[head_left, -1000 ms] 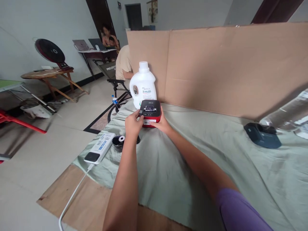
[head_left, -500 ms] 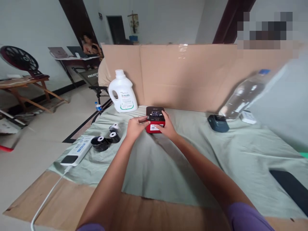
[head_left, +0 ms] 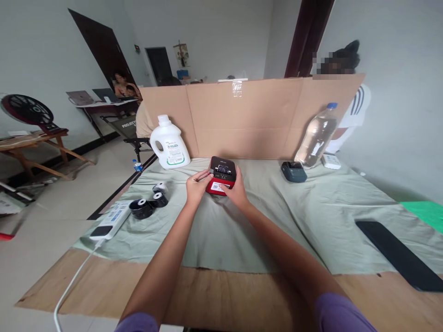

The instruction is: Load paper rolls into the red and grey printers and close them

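Red-and-black small box-shaped label printer (head_left: 221, 177) sitting mid-table on pale green cloth (head_left: 311, 216). Left hand (head_left: 196, 186) gripping its left side, fingers curled. Right hand (head_left: 237, 191) cupping its right front, thumb lying on top. White plastic detergent jug (head_left: 169, 144) standing behind-left. Black tape rolls (head_left: 148, 205) lying left.

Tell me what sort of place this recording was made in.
Probably a room in a house turned into a makeshift workspace: a table draped in green cloth, a cardboard screen behind it, and a person at laptops by the far wall.
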The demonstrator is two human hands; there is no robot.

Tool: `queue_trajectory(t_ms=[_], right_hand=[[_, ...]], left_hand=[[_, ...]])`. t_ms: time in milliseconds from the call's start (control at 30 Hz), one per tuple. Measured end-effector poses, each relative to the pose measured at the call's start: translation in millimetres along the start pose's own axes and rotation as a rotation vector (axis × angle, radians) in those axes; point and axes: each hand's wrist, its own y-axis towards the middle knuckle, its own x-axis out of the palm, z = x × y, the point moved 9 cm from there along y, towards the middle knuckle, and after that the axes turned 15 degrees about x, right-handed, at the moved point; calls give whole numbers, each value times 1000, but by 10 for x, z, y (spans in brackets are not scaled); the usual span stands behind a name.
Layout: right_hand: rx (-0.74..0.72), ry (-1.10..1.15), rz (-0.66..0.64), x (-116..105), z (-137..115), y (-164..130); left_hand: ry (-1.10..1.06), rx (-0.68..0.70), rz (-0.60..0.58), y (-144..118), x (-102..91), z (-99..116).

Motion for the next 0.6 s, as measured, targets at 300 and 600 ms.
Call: queue_trajectory(t_ms=[300,600], right_hand=[[118,252,-59,121,199,273],[90,208,-125,179,184,400]], left_hand=[[-115,-132,133,-53,-192,-387],[-207,-244,96,-50,-44,-722]])
